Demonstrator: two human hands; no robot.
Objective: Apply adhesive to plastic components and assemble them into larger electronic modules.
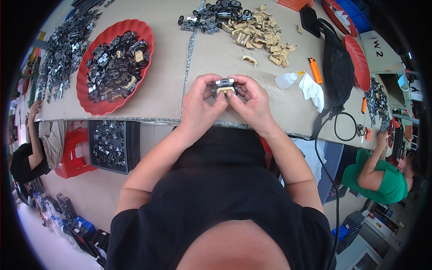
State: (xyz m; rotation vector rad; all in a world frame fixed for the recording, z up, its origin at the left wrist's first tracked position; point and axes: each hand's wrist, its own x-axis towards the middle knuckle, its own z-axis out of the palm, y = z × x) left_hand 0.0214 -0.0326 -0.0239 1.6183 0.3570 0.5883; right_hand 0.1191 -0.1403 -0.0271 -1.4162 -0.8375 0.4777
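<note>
Between the fingertips of both hands, just over the table's near edge, is a small toy car chassis (pixel 224 83) with black wheels and a tan plastic piece on its near side. My left hand (pixel 198 103) pinches its left end, and my right hand (pixel 253 104) pinches the right end. Both thumbs press at the tan piece. Ahead lie a heap of tan plastic pieces (pixel 265 36) and a cluster of black wheeled chassis (pixel 220 12). One loose tan piece (pixel 249 60) sits nearer me. To the left, a red scalloped tray (pixel 103 107) holds many wheeled chassis.
On the right lie a white squeeze bottle (pixel 285 81), a white cloth (pixel 311 92), an orange tool (pixel 315 70), a black bag (pixel 338 67) and a phone (pixel 309 21). Dark parts (pixel 63 51) cover the far left. A co-worker in green (pixel 382 180) sits right, another person (pixel 31 157) left.
</note>
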